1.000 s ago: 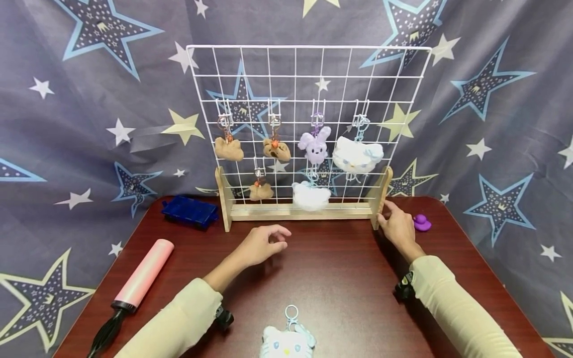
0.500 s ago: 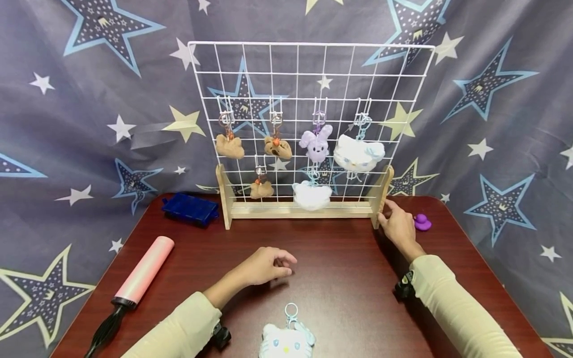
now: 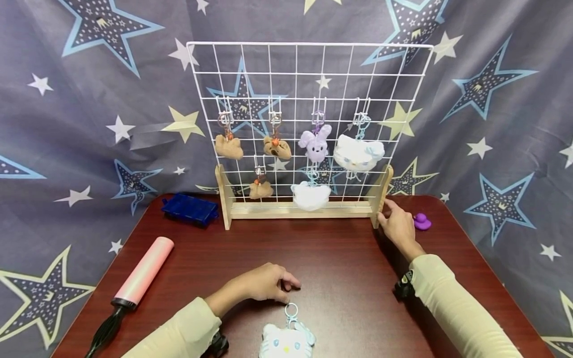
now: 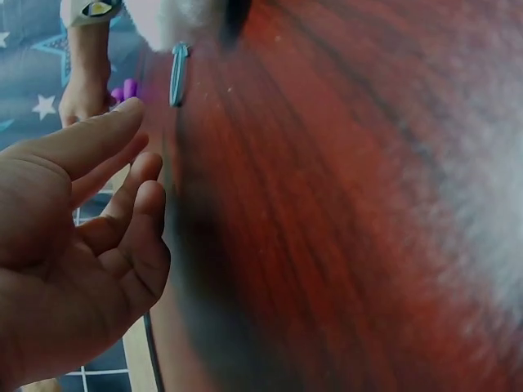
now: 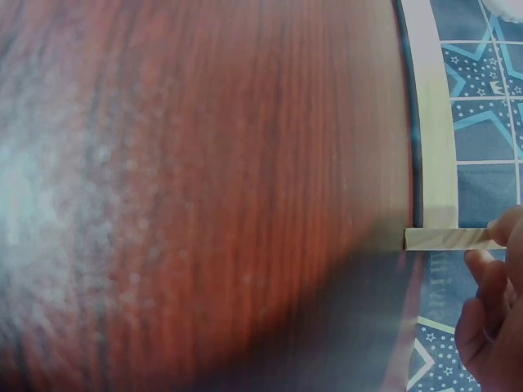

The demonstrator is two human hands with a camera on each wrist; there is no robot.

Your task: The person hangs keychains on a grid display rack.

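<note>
A white cat-face plush keychain [image 3: 286, 342] with a light blue bow and ring lies face up at the table's front edge. My left hand [image 3: 270, 282] hovers just beyond its ring, fingers loosely bent and holding nothing; in the left wrist view a gap shows between the fingertips and the blue ring [image 4: 176, 77]. With thumb and fingers, my right hand [image 3: 397, 226] pinches the right wooden leg [image 5: 445, 238] of a white wire grid rack [image 3: 295, 73]. From the rack's hooks hang several plush keychains, among them a lilac bunny [image 3: 316, 145] and a white cat [image 3: 358, 153].
A blue plastic case [image 3: 190, 209] lies left of the rack. Along the table's left side rests a pink hand pump [image 3: 145, 271] with a black end. A purple rubber duck [image 3: 422, 222] sits beyond my right hand. A star-patterned cloth [image 3: 134, 99] hangs behind the table.
My left hand has come back from near the rack toward the table's front, to beside the white cat keychain's ring. My right hand has stayed on the rack's leg.
</note>
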